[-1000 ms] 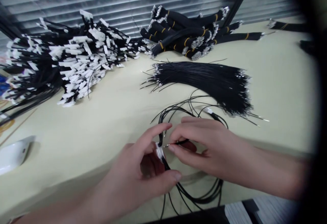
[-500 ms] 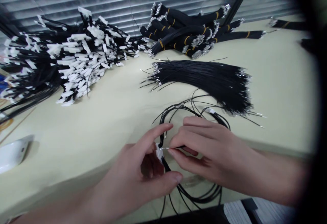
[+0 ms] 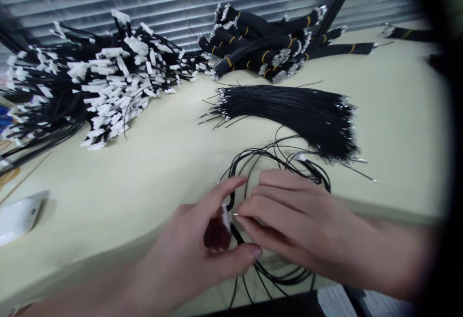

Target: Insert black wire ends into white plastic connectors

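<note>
A white plastic connector (image 3: pixel 226 218) with black wires running from it rests inside the curl of my left hand (image 3: pixel 202 240). The thumb and index finger of that hand are spread, while its other fingers hold the connector from behind. Between the thumb and index finger of my right hand (image 3: pixel 285 215) is pinched a thin wire with a silver metal terminal (image 3: pixel 234 213), its tip at the connector's face. Whether the tip has entered a slot I cannot tell. The looped black wires (image 3: pixel 285 278) spread around and beneath both hands, with a second white connector (image 3: pixel 302 157) among them.
Behind the hands lies a loose bundle of black wires (image 3: pixel 285 109) with metal ends. Banded wire bundles (image 3: pixel 264 47) are stacked farther back. A heap of wires with white connectors (image 3: pixel 112 75) fills the left rear. A white rounded case (image 3: pixel 18 218) sits at the left edge.
My right hand has shifted slightly left and down, bringing the wire's terminal closer to the connector. The left hand stays nearly in place; the looped wires have moved slightly right.
</note>
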`<act>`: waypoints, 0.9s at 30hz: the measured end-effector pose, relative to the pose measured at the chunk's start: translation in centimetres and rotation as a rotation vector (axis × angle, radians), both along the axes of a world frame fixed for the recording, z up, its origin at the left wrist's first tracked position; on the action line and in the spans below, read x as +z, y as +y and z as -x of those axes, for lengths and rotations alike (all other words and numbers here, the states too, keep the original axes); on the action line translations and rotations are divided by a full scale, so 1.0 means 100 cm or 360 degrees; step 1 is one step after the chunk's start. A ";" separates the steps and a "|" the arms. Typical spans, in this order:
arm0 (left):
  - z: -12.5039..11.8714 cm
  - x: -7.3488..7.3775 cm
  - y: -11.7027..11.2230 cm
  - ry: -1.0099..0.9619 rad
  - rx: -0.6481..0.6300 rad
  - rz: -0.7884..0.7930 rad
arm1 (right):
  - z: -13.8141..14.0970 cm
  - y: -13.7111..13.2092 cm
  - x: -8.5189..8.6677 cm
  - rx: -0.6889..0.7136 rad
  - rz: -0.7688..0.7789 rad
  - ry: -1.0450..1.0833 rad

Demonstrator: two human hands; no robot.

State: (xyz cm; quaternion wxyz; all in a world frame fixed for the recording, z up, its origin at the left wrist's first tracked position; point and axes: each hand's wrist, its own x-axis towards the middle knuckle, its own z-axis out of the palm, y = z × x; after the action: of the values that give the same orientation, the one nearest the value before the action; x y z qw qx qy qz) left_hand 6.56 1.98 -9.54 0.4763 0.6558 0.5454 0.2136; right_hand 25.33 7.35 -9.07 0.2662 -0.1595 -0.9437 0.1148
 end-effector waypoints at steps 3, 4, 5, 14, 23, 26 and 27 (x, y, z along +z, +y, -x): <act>0.000 -0.001 -0.002 0.0022 -0.0002 -0.0001 | -0.001 -0.001 0.000 0.0016 -0.0105 -0.0079; 0.000 -0.001 -0.002 0.0033 -0.0006 -0.0005 | -0.001 -0.001 0.001 0.0020 -0.0128 -0.0091; -0.001 -0.001 -0.003 0.0045 -0.0012 -0.0010 | -0.001 -0.002 0.001 0.0032 -0.0157 -0.0099; -0.004 -0.001 -0.004 0.0070 -0.0011 -0.0041 | -0.001 -0.003 0.001 0.0045 -0.0345 -0.0254; -0.006 0.002 -0.002 0.0098 -0.0032 -0.0025 | 0.004 -0.002 -0.004 0.0015 -0.0234 -0.0072; -0.006 0.002 -0.002 0.0091 -0.0040 -0.0026 | 0.005 -0.002 -0.006 0.0037 -0.0221 0.0002; -0.005 0.001 -0.002 0.0074 -0.0035 -0.0014 | 0.005 -0.001 -0.007 0.0041 -0.0217 0.0011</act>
State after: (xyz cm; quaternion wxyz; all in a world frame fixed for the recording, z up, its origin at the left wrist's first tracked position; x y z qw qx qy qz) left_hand 7.09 1.80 -9.42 0.4630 0.6686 0.5481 0.1955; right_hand 24.80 7.22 -9.77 0.2781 -0.1284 -0.9504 0.0541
